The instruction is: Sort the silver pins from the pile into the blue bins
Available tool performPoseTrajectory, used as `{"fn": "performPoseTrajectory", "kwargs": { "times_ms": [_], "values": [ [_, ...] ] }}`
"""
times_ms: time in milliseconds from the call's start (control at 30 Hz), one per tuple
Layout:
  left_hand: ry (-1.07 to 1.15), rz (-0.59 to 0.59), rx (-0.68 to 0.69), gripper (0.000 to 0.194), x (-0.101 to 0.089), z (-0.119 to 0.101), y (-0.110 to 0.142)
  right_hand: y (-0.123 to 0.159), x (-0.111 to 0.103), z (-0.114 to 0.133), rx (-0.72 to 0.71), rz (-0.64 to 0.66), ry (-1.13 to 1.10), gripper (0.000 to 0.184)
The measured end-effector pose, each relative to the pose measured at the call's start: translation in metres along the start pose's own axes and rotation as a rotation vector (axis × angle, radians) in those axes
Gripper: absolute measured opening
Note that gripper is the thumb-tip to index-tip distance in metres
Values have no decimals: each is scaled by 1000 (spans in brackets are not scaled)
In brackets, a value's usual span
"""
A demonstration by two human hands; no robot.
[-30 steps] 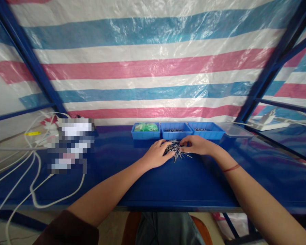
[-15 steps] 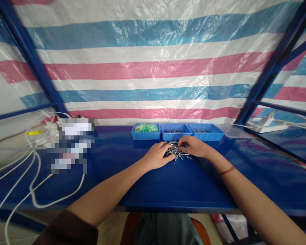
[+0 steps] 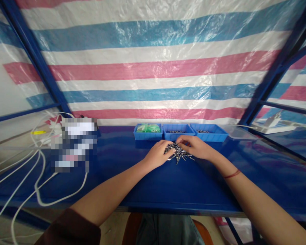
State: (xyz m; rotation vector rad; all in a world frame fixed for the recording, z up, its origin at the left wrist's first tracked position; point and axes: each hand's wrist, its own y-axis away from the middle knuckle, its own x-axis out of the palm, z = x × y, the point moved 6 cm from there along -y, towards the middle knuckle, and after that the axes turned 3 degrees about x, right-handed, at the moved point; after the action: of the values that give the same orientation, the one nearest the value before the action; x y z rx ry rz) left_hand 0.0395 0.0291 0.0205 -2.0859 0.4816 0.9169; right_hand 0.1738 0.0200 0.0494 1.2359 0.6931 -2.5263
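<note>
A loose pile of thin, shiny metal rivets [image 3: 179, 154] lies on the blue table, pointing every way. At its left edge rests my left hand [image 3: 158, 153], thumb apart from the fingers, the tips touching the rivets. From the right, my right hand [image 3: 195, 146] reaches over the pile with its index finger and thumb curled toward each other. Whatever is between those fingertips is too small to make out. The two hands' fingertips nearly meet above the pile's back part.
Behind the pile stand three blue bins: the left bin [image 3: 148, 136] with green packets, the middle bin [image 3: 178, 127] and right bin [image 3: 213, 136] with small metal pieces. A clear plastic lid [image 3: 241, 133] lies to the right. White cables [image 3: 63, 202] trail at left.
My right hand's fingers have stretched further left over the pile and closer to my left hand. The left hand's fingers have drawn in slightly at the pile's edge.
</note>
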Motion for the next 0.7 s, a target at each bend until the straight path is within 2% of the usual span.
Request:
{"fn": "performPoseTrajectory", "kwargs": {
  "times_ms": [100, 267, 700],
  "values": [
    [11, -46, -15, 26, -2, 4, -2, -1, 5, 5, 7, 4, -119, 15],
    [32, -42, -6, 20, -2, 3, -6, -2, 9, 10, 38, -25, -299, 21],
    [64, -45, 16, 17, -5, -5, -6, -3, 7, 8, 42, -86, -315, 24]
  ]
}}
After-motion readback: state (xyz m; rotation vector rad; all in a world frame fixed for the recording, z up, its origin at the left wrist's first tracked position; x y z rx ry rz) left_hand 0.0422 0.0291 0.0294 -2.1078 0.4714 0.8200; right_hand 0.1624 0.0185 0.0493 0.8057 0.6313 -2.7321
